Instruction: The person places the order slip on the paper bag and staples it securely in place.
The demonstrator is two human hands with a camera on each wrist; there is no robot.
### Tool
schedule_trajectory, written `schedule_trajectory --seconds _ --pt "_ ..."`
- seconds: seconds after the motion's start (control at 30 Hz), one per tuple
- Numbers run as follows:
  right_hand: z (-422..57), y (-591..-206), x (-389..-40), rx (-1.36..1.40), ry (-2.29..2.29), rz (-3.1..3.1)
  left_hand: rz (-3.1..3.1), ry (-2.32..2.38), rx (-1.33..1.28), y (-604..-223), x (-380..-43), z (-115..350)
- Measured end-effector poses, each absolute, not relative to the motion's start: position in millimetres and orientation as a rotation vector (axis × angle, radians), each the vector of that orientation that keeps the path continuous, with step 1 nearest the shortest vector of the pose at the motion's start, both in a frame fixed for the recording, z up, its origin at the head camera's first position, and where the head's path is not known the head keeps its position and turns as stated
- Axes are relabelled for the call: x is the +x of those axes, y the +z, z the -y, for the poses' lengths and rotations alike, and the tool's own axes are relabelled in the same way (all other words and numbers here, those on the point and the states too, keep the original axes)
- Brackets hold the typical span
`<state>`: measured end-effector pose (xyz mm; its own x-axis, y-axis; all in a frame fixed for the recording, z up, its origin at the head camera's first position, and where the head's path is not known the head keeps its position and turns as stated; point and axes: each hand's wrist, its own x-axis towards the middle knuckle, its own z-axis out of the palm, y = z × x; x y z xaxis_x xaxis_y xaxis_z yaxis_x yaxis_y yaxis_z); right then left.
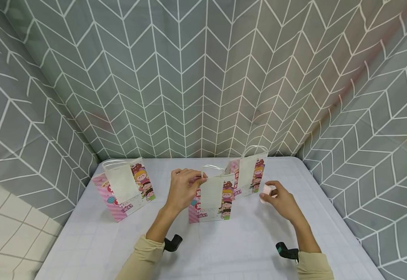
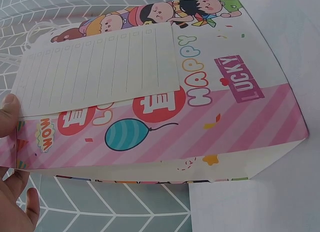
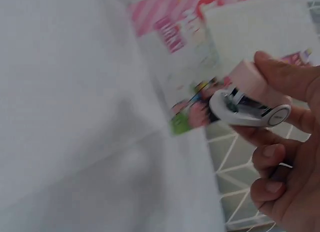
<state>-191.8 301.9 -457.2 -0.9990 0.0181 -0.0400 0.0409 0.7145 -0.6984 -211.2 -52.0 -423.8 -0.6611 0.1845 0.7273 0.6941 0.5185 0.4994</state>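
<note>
My left hand (image 1: 184, 188) pinches the top left edge of the middle paper gift bag (image 1: 226, 200), which stands on the table with its white handles up. In the left wrist view, a lined paper sheet (image 2: 100, 67) lies against the bag's front, over its cartoon print; the thumb (image 2: 9, 115) is at the sheet's upper corner. To the right of that bag, my right hand (image 1: 282, 202) holds a small pink and white stapler (image 3: 250, 95) between thumb and fingers, raised off the table. Its jaws stand apart, with nothing visible between them.
A similar gift bag (image 1: 145, 182) with a sheet on its front stands at the left. Another such bag (image 1: 259, 173) stands behind the middle one, to the right. The white-covered table (image 1: 231, 256) ends at a patterned grey curtain (image 1: 193, 97).
</note>
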Motion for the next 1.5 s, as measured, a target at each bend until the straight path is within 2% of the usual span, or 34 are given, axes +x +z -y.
schedule_trajectory --seconds 0.33,0.43,0.57,0.7,0.93,1.5 --pt "-252.0 -383.2 -185.8 -0.189 -1.685 -3.276 2.143 -1.072 -0.718 -425.7 -211.6 51.2" --pt "-232.3 -366.4 -185.7 -0.358 -1.808 -3.289 2.154 -1.063 -0.722 -425.4 -212.0 51.6" --pt "-206.3 -352.7 -193.7 -0.592 -1.72 -3.208 2.15 -1.056 -0.718 -425.7 -213.0 52.4" --pt "-185.1 -351.6 -206.0 -0.692 -1.567 -3.108 2.146 -1.051 -0.717 -426.1 -214.0 52.4" --pt "-163.3 -358.9 -213.5 -0.705 -1.455 -2.98 2.155 -1.029 -0.713 -427.1 -214.7 51.1" --pt "-152.9 -358.1 -205.9 -0.743 -1.321 -2.91 2.212 -1.012 -0.673 -425.2 -212.3 50.7"
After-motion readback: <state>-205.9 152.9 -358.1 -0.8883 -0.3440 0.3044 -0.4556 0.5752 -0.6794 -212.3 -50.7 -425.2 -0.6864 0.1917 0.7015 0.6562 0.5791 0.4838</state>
